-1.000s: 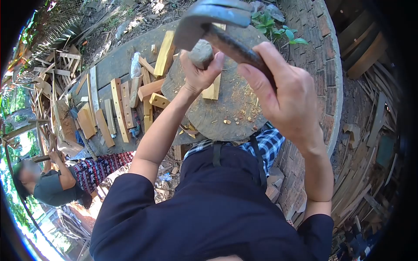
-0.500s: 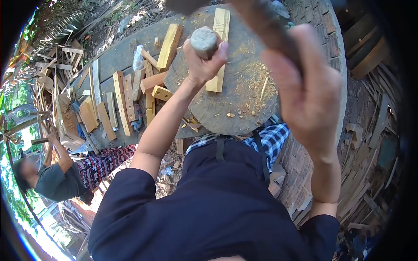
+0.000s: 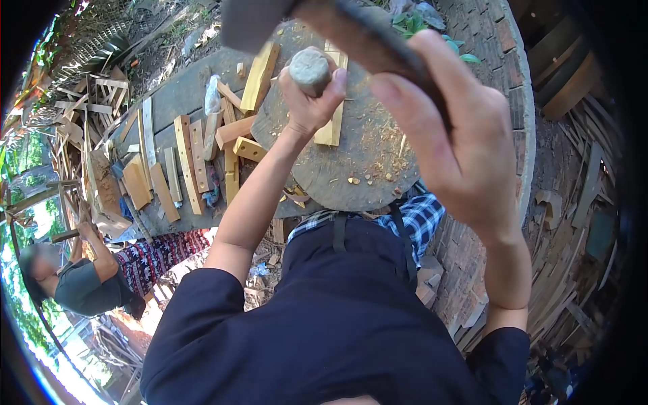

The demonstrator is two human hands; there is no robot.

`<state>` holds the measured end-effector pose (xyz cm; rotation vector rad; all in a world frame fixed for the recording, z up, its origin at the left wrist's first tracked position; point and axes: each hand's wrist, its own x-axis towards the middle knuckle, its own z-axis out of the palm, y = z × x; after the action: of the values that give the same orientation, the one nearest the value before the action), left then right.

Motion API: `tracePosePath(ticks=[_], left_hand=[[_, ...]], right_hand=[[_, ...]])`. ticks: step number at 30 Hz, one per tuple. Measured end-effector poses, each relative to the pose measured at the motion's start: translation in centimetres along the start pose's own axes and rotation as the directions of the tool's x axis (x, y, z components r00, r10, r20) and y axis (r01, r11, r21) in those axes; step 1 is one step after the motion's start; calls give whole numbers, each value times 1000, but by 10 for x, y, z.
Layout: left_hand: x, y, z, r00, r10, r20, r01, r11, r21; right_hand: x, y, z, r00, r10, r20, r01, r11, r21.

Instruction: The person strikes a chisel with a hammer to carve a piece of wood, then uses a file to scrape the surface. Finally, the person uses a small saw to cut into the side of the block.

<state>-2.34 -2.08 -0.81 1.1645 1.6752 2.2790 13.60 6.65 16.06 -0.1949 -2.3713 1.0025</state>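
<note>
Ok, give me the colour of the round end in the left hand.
The round end is pale grey, clearest in the head view.

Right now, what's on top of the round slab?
A pale wood piece and scattered wood chips. The left hand, grey-ended handle and hammer block part of the view; the handle's lower end and whatever it touches can't be seen.

Open-air woodworking workshop: hammer (image 3: pixel 378 46), drilled wood pieces (image 3: pixel 251 150), shavings (image 3: pixel 386 158) on round slab (image 3: pixel 325 181), timber scraps (image 3: pixel 540 280) heaped nearby.
</note>
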Motion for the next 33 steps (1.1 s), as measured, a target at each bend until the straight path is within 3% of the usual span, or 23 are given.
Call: tracePosePath(ticks=[2, 4, 6, 8, 10, 12, 14, 16, 17, 18, 22, 24, 25, 26, 27, 28, 29, 32, 33], left_hand=[[-3, 0, -3, 999, -37, 25, 38, 997, -63], [1, 6, 5, 1000, 11, 0, -11, 995, -103], [4, 5, 15, 994, 82, -76, -94, 979, -182], [0, -2, 5, 994, 104, -38, -103, 994, 27], [0, 3, 3, 996, 74, -55, -74, 997, -4], [-5, 2, -5, 979, -203, -7, 202, 977, -74], [-10, 16, -6, 975, -218, -47, 210, 967, -142], [-16, 20, -16, 888, -412, -203, 305, 859, -410], [-21, 20, -23, 846, -481, -228, 359, 832, -424], [-23, 24, -27, 846, -485, -219, 366, 829, -423], [-24, 42, -47, 835, -521, -178, 407, 802, -437], [-14, 50, -54, 819, -563, -110, 564, 825, -22], [-11, 51, -60, 767, -635, -86, 625, 711, 322], [-14, 43, -61, 765, -638, -87, 627, 709, 322], [-19, 30, -62, 865, -488, 122, 318, 719, 618], [-22, 22, -59, 853, -365, 373, -70, 629, 775], [-31, 23, -53, 743, -612, 271, 78, 482, 873], [-56, 20, -33, 703, -685, 189, 32, 295, 955], [-57, 18, -35, 702, -687, 190, 29, 295, 955]], right_hand=[[-5, 12, 9, 999, -34, -41, 36, 998, 49], [-6, 23, 12, 977, 128, 171, -90, 972, -218], [-4, 19, 5, 972, 143, 185, -96, 966, -241], [-6, 10, 7, 995, 92, 36, -93, 996, 16], [-8, 15, 8, 991, 130, 32, -132, 990, 57], [-8, 39, 11, 952, 289, 104, -292, 956, 15], [-4, 60, 16, 932, 355, 69, -357, 934, 21], [-2, 85, 31, 905, 425, 31, -426, 903, 45], [-2, 100, 40, 862, 495, 108, -490, 869, -70], [-4, 114, 48, 804, 569, 173, -539, 820, -191], [-27, 146, 86, 785, 577, 225, -468, 792, -392], [-32, 152, 96, 757, 609, 236, -492, 769, -408], [-34, 154, 100, 755, 609, 242, -492, 770, -406], [-36, 156, 103, 755, 622, 210, -522, 762, -383], [-36, 158, 105, 754, 634, 175, -551, 754, -358], [-37, 158, 105, 753, 636, 170, -554, 751, -359], [-37, 157, 106, 751, 639, 165, -556, 748, -361], [-39, 155, 105, 741, 652, 161, -579, 741, -341], [-39, 154, 106, 736, 656, 169, -589, 743, -318]])
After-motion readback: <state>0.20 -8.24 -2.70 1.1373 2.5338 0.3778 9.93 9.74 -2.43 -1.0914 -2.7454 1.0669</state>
